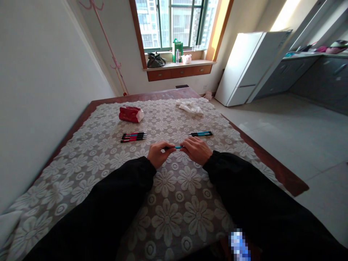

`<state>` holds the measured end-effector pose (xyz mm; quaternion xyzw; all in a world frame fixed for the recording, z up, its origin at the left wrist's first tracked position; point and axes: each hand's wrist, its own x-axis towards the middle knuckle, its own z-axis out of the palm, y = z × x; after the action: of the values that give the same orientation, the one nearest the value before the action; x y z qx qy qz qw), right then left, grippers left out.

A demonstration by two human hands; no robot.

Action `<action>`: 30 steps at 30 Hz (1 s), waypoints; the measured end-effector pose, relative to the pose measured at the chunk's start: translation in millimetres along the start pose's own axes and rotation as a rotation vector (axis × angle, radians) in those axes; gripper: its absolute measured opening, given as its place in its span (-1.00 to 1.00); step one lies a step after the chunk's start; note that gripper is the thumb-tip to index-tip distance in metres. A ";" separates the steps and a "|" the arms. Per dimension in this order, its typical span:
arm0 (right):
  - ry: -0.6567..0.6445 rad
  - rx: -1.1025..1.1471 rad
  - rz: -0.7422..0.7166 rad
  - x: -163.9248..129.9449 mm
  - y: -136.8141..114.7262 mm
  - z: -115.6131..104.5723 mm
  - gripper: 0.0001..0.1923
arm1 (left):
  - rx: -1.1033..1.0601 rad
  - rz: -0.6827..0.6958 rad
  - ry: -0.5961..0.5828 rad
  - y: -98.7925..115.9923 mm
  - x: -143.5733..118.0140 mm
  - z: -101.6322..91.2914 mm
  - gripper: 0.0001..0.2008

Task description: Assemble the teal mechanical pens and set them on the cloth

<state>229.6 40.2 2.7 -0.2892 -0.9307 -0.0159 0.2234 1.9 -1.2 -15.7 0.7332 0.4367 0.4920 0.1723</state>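
Observation:
Both my hands hold one blue pen (177, 147) level above the middle of the table. My left hand (159, 153) pinches its left end and my right hand (197, 149) grips its right end. Only the short blue middle of the pen shows between my fingers. Three red pens (133, 137) lie side by side on the lace tablecloth (174, 203) to the left of my hands. Two blue pens (201, 133) lie just beyond my right hand. Both my arms are in black sleeves.
A red tissue pack (131, 113) sits at the far left of the table and crumpled white tissue (190, 107) at the far right. A wall runs along the left. A white fridge (248, 67) and tiled floor are on the right, a window sill behind.

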 end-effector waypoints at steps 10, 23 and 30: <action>0.032 0.023 -0.026 -0.9 2.1 2.6 -0.65 | 0.000 -0.046 -0.019 -1.0 0.4 2.2 -0.81; -0.060 -0.115 -0.078 -0.5 4.0 -4.9 -0.67 | -0.060 -0.108 -0.123 -6.8 3.3 1.9 -0.76; -0.284 0.147 0.048 -3.0 10.2 -3.8 -0.56 | 0.106 0.200 -0.165 -3.5 1.0 -1.0 -0.83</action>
<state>238.9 46.5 3.8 -0.2934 -0.9444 0.0987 0.1104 -0.4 1.4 -17.0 0.8189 0.3715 0.4210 0.1186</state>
